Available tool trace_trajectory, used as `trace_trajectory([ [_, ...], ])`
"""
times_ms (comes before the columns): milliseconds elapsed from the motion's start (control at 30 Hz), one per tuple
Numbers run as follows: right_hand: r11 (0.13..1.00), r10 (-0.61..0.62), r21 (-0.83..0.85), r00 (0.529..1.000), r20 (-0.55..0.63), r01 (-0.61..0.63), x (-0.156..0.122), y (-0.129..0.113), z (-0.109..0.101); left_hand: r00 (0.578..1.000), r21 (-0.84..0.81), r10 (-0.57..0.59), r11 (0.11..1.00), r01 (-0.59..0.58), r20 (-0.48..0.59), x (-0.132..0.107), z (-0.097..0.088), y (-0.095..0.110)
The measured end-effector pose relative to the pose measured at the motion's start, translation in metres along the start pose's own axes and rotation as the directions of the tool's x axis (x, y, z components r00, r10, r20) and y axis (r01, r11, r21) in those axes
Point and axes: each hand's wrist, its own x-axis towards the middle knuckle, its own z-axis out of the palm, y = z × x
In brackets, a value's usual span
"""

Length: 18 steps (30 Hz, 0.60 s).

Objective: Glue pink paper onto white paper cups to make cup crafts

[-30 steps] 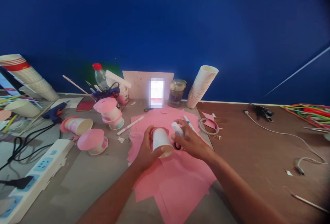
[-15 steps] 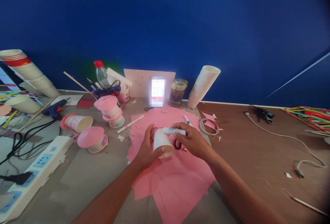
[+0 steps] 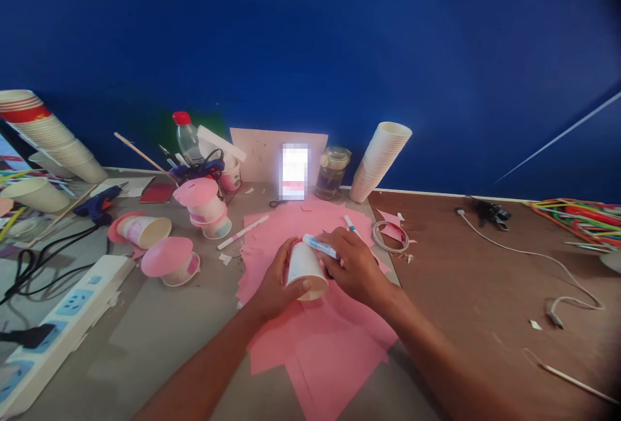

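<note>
My left hand (image 3: 275, 279) is closed around a white paper cup (image 3: 305, 269) held on its side over pink paper sheets (image 3: 315, 317), its rim toward me. My right hand (image 3: 354, 266) grips a small white and blue tube (image 3: 320, 246), whose tip rests against the far end of the cup. Both hands meet just above the pink sheets in the middle of the table.
Pink-topped cups (image 3: 169, 260) lie to the left, beside a white power strip (image 3: 58, 324) and a blue glue gun (image 3: 97, 204). A leaning cup stack (image 3: 378, 162), a jar (image 3: 332, 174) and a bright phone (image 3: 295, 171) stand at the back. Cables (image 3: 533, 253) and coloured straws (image 3: 582, 217) lie right.
My right hand has swung the tube from upright to lying across the cup's far end and pressed closer to it. The left hand keeps its hold on the cup.
</note>
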Motion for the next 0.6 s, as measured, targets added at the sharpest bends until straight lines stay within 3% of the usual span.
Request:
trace_trajectory([
  [100,0.993,-0.097,-0.066,0.995,-0.004,0.097,0.000,0.004,0.002,0.999,-0.010,-0.031,0.999,0.030,-0.031,-0.002,0.000,-0.003],
  [333,0.964,-0.172,-0.205,0.985,0.009,0.170,0.000,0.010,-0.007,0.995,-0.045,-0.038,0.998,0.034,-0.089,-0.003,-0.002,-0.001],
  [467,0.964,-0.188,-0.188,0.982,0.021,0.189,0.001,0.012,-0.011,0.987,-0.011,-0.039,0.999,0.038,-0.153,-0.002,-0.002,0.000],
  [600,0.977,-0.157,-0.136,0.986,0.048,0.162,0.003,0.011,-0.013,0.987,-0.040,-0.083,0.996,0.078,-0.139,-0.002,-0.001,0.003],
])
